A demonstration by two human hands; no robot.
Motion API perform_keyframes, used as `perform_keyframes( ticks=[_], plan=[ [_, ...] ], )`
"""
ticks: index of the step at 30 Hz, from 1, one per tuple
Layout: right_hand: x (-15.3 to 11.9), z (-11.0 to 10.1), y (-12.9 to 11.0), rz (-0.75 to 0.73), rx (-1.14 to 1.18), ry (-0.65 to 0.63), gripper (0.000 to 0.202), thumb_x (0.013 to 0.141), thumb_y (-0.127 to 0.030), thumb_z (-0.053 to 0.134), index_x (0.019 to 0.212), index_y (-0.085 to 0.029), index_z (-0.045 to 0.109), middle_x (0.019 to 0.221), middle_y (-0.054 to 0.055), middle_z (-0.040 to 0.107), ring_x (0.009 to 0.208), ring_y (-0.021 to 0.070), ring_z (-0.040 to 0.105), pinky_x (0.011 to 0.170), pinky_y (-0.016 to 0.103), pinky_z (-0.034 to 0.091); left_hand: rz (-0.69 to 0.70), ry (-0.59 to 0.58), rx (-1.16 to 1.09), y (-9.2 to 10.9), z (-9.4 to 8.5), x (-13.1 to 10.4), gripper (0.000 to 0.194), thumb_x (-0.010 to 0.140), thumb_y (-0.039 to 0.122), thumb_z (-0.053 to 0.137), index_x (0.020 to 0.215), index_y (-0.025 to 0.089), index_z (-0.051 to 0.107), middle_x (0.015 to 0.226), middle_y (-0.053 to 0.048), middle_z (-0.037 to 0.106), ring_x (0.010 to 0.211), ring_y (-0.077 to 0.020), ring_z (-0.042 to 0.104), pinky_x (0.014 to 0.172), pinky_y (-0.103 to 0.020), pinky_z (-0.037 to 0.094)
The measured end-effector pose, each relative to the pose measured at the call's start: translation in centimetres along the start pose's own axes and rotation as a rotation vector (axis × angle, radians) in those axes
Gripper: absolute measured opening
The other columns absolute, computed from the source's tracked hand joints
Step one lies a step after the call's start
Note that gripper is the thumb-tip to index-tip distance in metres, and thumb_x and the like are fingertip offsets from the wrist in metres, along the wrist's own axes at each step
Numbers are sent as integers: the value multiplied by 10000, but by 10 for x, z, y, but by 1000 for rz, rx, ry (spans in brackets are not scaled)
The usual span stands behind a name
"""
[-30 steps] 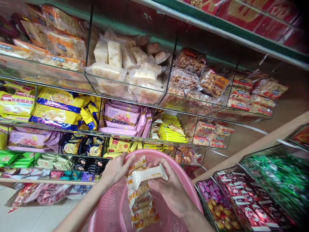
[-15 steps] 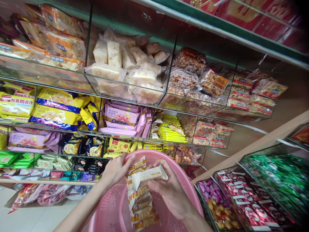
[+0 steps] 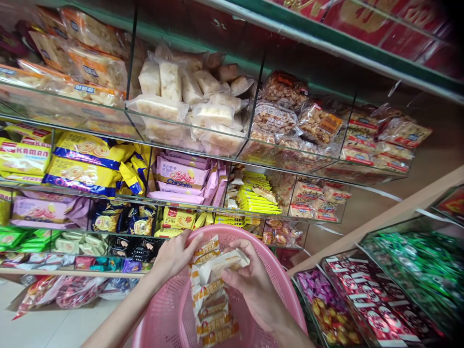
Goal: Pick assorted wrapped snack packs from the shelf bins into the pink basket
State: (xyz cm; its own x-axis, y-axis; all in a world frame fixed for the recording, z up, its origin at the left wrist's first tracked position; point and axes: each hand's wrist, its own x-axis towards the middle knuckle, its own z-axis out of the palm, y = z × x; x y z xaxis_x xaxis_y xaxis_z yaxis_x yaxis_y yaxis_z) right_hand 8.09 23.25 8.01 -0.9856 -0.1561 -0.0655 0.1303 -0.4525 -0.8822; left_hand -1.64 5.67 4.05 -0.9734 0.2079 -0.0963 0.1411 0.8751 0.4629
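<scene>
Left side of the frame's got yellow-and-blue snack packs (image 3: 83,174) on a shelf. Left arm slants up pretty straight from the bottom left, and the left hand (image 3: 172,256) is hooked onto the upper left edge of the pink basket (image 3: 159,316), gripping the rim with its thumb on the inside. Just right of that thumb, a column of orange-and-white wrapped bars (image 3: 213,321) runs down to the bottom center. A pale packet (image 3: 226,262) sits crosswise in front of them, can't tell if it's touching. Its right end is pinched between thumb and fingers of the right hand (image 3: 253,280), arm angling in from the bottom right. Lower right: red-and-white wrapped sweets (image 3: 373,302).
</scene>
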Motion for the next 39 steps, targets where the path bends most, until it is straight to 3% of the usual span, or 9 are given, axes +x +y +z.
perform_keyframes(
  ticks=[10, 16, 22, 28, 39],
  plan=[
    [-3, 5, 2, -6, -30, 8, 437, 704, -231, 743, 1039, -220, 463, 899, 9, 657, 793, 119, 613, 725, 250, 468, -11, -6, 33, -2, -2, -2, 576, 842, 610, 158, 959, 227, 572, 910, -122, 704, 928, -318, 646, 730, -370, 427],
    [-3, 3, 3, 53, -78, 75, 380, 691, -317, 750, 939, -192, 490, 846, 10, 664, 757, 136, 644, 704, 265, 506, 2, -10, 28, -4, -3, -2, 595, 835, 634, 161, 1002, 234, 569, 932, -125, 704, 946, -333, 640, 751, -391, 429],
    [-4, -6, 13, 176, -170, 148, 378, 718, -442, 697, 893, -182, 486, 670, -36, 615, 507, 100, 609, 455, 187, 452, 16, -28, 27, -13, -5, -1, 594, 834, 635, 174, 1037, 232, 561, 956, -129, 702, 950, -328, 641, 768, -392, 433],
    [-9, -6, 37, 263, -224, 245, 413, 682, -492, 705, 849, -171, 504, 531, -81, 517, 410, 45, 484, 339, 131, 326, 44, -54, 58, -26, -10, 0, 605, 834, 633, 181, 1064, 223, 562, 949, -133, 704, 930, -321, 646, 754, -379, 430],
    [-42, 4, 111, 413, -352, 281, 493, 599, -527, 736, 811, -180, 457, 569, -66, 584, 425, 64, 519, 405, 175, 396, 158, -96, 134, -51, -20, -4, 605, 825, 659, 175, 1030, 231, 550, 883, -128, 711, 884, -332, 658, 708, -379, 431]
  ],
)
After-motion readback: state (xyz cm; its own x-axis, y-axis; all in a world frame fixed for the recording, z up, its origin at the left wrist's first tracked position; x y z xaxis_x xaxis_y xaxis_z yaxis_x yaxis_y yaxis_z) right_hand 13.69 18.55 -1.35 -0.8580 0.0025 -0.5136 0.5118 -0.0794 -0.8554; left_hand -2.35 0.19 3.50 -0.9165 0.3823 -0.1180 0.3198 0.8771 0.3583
